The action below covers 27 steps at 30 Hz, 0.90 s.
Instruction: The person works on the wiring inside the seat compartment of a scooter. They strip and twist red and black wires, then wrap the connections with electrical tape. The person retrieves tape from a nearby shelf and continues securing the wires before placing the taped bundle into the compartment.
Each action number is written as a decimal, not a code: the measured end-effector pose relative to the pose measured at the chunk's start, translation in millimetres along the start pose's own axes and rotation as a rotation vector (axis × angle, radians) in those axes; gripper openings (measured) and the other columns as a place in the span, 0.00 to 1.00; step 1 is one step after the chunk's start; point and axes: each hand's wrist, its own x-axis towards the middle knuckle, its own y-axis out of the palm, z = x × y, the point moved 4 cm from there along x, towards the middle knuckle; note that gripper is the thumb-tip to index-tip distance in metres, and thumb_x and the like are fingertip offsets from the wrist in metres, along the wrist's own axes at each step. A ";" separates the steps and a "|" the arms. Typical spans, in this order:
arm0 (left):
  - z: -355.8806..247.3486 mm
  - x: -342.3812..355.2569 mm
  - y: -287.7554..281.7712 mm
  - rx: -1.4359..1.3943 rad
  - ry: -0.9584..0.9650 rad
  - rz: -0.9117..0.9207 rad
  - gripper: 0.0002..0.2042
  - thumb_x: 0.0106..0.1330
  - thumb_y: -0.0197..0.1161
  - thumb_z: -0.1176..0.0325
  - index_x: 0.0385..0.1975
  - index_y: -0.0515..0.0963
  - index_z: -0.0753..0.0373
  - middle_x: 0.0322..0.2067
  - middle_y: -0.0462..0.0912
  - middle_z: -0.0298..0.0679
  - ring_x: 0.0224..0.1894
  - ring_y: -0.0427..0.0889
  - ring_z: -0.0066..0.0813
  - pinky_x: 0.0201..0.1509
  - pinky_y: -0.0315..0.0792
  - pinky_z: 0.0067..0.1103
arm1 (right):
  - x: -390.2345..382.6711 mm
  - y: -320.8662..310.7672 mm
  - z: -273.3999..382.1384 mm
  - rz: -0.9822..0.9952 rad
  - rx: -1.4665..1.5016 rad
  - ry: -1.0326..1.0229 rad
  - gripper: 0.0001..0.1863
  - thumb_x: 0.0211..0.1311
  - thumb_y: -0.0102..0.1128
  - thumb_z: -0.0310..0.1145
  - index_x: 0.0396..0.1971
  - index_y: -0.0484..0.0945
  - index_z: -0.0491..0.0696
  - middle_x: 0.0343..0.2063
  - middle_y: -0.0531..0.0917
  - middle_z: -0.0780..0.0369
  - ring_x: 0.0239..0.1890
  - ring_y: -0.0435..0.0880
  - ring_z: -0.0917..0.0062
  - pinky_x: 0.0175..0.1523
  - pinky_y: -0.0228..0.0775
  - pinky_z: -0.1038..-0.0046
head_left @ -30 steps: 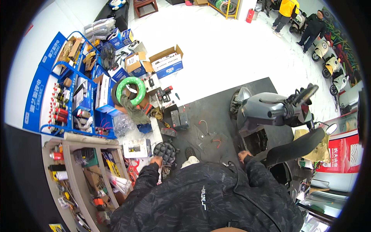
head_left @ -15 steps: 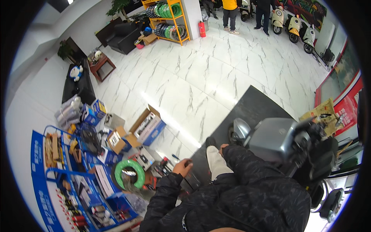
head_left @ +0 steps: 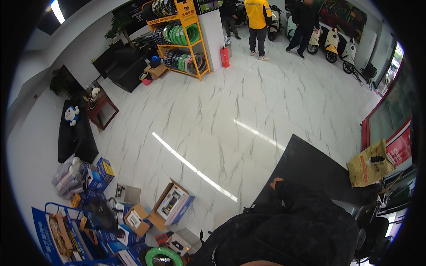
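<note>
My right hand (head_left: 277, 182) shows small beyond the dark sleeve, over the left part of the black mat (head_left: 306, 164). Nothing can be made out in it, and its fingers are too small to read. My left hand is out of sight; that arm is lost in the dark jacket at the lower edge. Behind my right side, part of a grey scooter (head_left: 347, 207) shows, mostly covered by my jacket. Nearest my left side lie a green tyre (head_left: 163, 257) and an open grey case (head_left: 181, 243) with a tool in it.
Open cartons (head_left: 171, 205) and a blue rack (head_left: 73, 237) stand at the left. A gold bag (head_left: 370, 165) is at the mat's right edge. Far off are a yellow tyre rack (head_left: 179, 40), a red fire extinguisher (head_left: 225, 57), people (head_left: 258, 26) and parked scooters (head_left: 330, 46).
The view has tilted up, showing more of the far room. My left hand has dropped out of sight. My right hand has shifted rightward in the picture, and the scooter is now mostly hidden.
</note>
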 end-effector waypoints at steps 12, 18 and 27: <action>-208.5 266.2 -159.2 -0.164 0.189 0.067 0.14 0.75 0.61 0.60 0.49 0.82 0.65 0.33 0.88 0.43 0.35 0.87 0.34 0.40 0.82 0.35 | 253.2 -28.9 162.8 0.166 -0.384 -0.112 0.21 0.69 0.63 0.47 0.55 0.85 0.51 0.44 0.91 0.54 0.44 0.91 0.59 0.49 0.84 0.52; -464.0 444.9 -461.7 -0.463 0.589 -0.246 0.13 0.76 0.60 0.63 0.50 0.81 0.66 0.35 0.88 0.43 0.36 0.88 0.33 0.41 0.82 0.35 | 359.1 -66.7 289.8 0.278 -0.081 -0.169 0.14 0.73 0.60 0.38 0.50 0.82 0.45 0.48 0.90 0.55 0.48 0.91 0.62 0.48 0.86 0.58; -622.1 516.2 -736.2 -0.654 0.801 -0.473 0.18 0.76 0.64 0.60 0.62 0.81 0.59 0.38 0.87 0.35 0.37 0.86 0.22 0.38 0.79 0.22 | 480.5 -141.4 537.5 0.341 -0.343 -0.332 0.22 0.63 0.66 0.45 0.53 0.82 0.50 0.51 0.88 0.50 0.55 0.88 0.54 0.57 0.82 0.52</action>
